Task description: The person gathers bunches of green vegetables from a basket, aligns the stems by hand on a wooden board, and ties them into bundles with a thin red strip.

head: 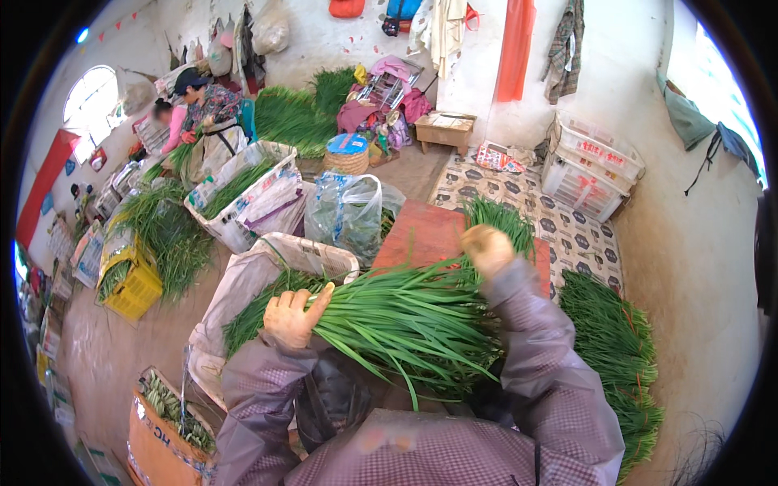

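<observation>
My left hand (298, 316) grips the stem end of a thick bunch of garlic chives (401, 322), thumb raised along its top. The long green leaves fan out to the right across my lap. My right hand (488, 250) is blurred and curled above a red board (419, 228); whether its fingers hold any leaves cannot be made out. Just beyond that hand, another clump of chives (501, 222) lies on the board. A white lined crate (209, 337) stands by my left arm, with more chives (267, 304) inside.
Bundled chives (608, 340) line the wall at my right. Ahead are a clear plastic bag (346, 209) and a white crate (243, 194). A yellow crate (130, 273) sits left, and an orange-sided container (161, 437) near left. Two people (206, 109) sit at the back left.
</observation>
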The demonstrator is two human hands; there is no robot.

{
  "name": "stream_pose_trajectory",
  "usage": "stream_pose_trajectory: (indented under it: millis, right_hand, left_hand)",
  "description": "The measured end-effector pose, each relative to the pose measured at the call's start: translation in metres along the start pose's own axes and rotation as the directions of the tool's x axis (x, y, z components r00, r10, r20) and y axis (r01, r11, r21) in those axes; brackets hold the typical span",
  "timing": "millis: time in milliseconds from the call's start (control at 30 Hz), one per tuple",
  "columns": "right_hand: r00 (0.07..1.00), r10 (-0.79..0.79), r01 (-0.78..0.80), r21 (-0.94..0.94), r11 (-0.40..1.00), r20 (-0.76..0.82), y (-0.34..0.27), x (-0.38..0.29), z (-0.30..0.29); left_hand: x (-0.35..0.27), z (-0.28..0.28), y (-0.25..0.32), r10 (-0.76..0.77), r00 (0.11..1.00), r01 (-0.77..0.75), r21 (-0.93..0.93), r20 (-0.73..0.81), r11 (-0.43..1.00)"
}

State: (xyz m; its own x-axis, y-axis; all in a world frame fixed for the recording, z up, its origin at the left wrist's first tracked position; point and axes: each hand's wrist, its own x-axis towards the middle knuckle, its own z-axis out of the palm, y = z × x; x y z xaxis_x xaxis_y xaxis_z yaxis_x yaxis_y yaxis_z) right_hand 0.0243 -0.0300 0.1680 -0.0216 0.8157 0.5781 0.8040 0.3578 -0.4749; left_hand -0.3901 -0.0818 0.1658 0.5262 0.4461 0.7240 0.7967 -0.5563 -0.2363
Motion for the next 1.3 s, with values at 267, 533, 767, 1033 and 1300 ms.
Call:
stream_pose_trajectory:
  millis: [267,533,767,1033,1300]
  right_hand:
    - [0.959,-0.23,-0.113,0.968,0.225,0.166,-0.103,-0.04,-0.085]
    - [0.23,-0.226,-0.554,0.318,0.769,0.947,-0.102,-0.168,0.09]
    - [0.4,-0.21,-0.859,0.445,0.254,0.892,-0.09,-0.134,0.107]
    - [0.666,0.147,-0.732,0.604,0.316,0.731,-0.109,-0.108,0.066]
    - [0.67,0.071,-0.742,0.664,0.087,0.739,-0.142,-0.085,0.07]
  left_hand:
    - [0.018,-0.004,-0.016,-0.154,0.968,0.132,0.117,0.197,0.984]
    - [0.044,0.02,0.012,-0.355,0.827,0.549,-0.492,0.436,0.676]
    - [0.029,0.044,0.034,-0.075,0.32,0.87,-0.324,0.944,-0.371]
    - [0.005,0.053,0.056,0.139,0.31,0.626,-0.091,0.94,-0.775]
    - [0.033,0.039,0.098,-0.053,0.465,0.612,-0.364,0.884,-0.702]
